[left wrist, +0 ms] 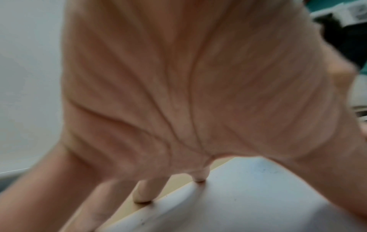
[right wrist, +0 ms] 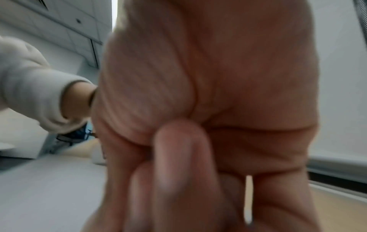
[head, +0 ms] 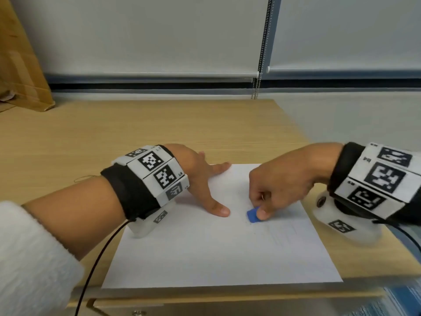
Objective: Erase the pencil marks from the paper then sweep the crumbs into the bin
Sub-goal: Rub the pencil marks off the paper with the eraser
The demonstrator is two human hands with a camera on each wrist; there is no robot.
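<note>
A white sheet of paper (head: 216, 247) lies on the wooden desk (head: 114, 133) near its front edge, with faint pencil lines (head: 282, 231) right of centre. My right hand (head: 273, 190) pinches a small blue eraser (head: 252, 215) between thumb and fingers and presses it on the sheet. My left hand (head: 205, 179) is spread flat with straight fingers, its fingertips (left wrist: 199, 178) pressing the paper (left wrist: 258, 196) near the far left corner. In the right wrist view the curled fingers (right wrist: 178, 164) fill the frame and hide the eraser. No bin is in view.
A cardboard box (head: 20, 71) leans at the desk's far left. Window blinds with a bead chain (head: 262, 53) stand behind the desk. The desk's right edge (head: 319, 156) runs close to my right wrist. A black cable (head: 95, 258) hangs from my left wristband.
</note>
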